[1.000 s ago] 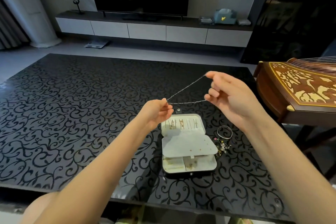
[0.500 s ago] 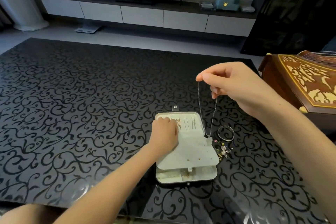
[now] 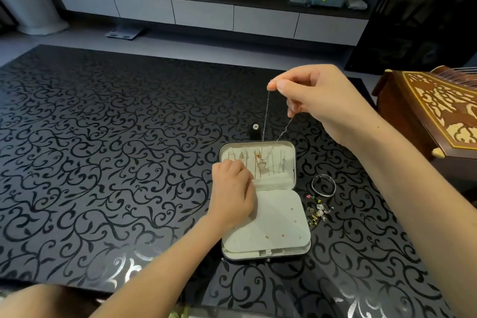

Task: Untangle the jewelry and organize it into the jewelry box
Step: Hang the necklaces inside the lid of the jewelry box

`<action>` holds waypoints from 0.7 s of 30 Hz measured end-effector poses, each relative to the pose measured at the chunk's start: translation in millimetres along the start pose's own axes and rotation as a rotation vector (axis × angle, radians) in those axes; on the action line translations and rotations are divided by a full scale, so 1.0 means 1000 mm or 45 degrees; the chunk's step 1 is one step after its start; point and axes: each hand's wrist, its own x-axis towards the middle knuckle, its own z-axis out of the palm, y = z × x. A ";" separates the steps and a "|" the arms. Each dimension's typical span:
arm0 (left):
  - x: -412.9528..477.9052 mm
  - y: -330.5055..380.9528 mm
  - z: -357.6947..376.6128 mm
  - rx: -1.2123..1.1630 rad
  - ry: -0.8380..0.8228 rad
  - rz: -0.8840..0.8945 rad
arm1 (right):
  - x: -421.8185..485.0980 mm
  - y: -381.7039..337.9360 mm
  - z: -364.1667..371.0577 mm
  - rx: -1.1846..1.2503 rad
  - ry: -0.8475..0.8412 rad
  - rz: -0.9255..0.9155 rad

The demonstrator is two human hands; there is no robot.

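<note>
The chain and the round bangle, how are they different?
The chain is thin and floppy; the bangle is a thicker, stiff ring. The chain hangs in two strands from the right hand; the bangle lies flat on the table, untouched. The chain's lower end reaches the open jewelry box; the bangle sits outside it, to its right. Both look silvery.
</note>
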 end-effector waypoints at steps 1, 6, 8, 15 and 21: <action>-0.001 0.001 -0.001 -0.010 0.012 0.029 | 0.001 -0.001 0.001 0.000 -0.004 -0.003; -0.004 0.003 -0.006 -0.072 0.084 0.111 | 0.001 -0.004 0.002 -0.017 -0.047 -0.017; -0.004 0.003 -0.006 -0.078 0.099 0.126 | -0.001 -0.003 0.002 -0.041 -0.067 -0.024; -0.005 0.002 -0.007 -0.062 0.117 0.145 | -0.007 0.003 0.006 -0.171 -0.108 -0.037; -0.005 0.002 -0.006 -0.055 0.109 0.130 | -0.008 0.012 0.012 -0.305 -0.193 0.005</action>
